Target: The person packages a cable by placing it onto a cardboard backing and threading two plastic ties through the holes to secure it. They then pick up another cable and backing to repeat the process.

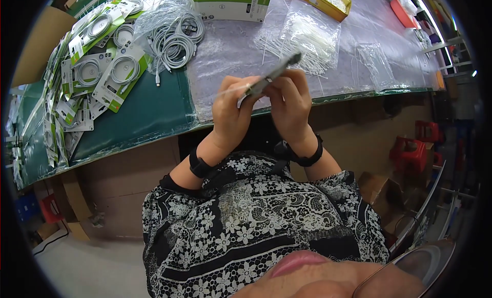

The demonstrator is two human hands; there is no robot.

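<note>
Left hand (pixel 230 112) and right hand (pixel 291 104) are both closed, fingers curled, pinching between them a thin, flat piece (pixel 279 71) seen almost edge-on, its far end blurred; it slants toward one o'clock above the front edge of the desk. Taking the hands as the clock's centre, the desk (pixel 154 107) stretches from nine round to three, green on the left and under a pale, creased sheet (pixel 215 55) elsewhere. Between nine and ten lies a heaped spread of green-and-white carded packs (pixel 88 72), with coiled pale cables showing on several. At ten, touching that spread, sits a bundle of loose grey-white cables (pixel 177 42), partly under clear plastic. White thin strips (pixel 300 49) lie at one, some in a clear bag. A green-and-white box (pixel 230 6) stands between eleven and twelve. Farther out at one is a yellow tray (pixel 338 7) of small white pieces. Smallest, a pale cable plug (pixel 158 80) rests between nine and ten.
</note>
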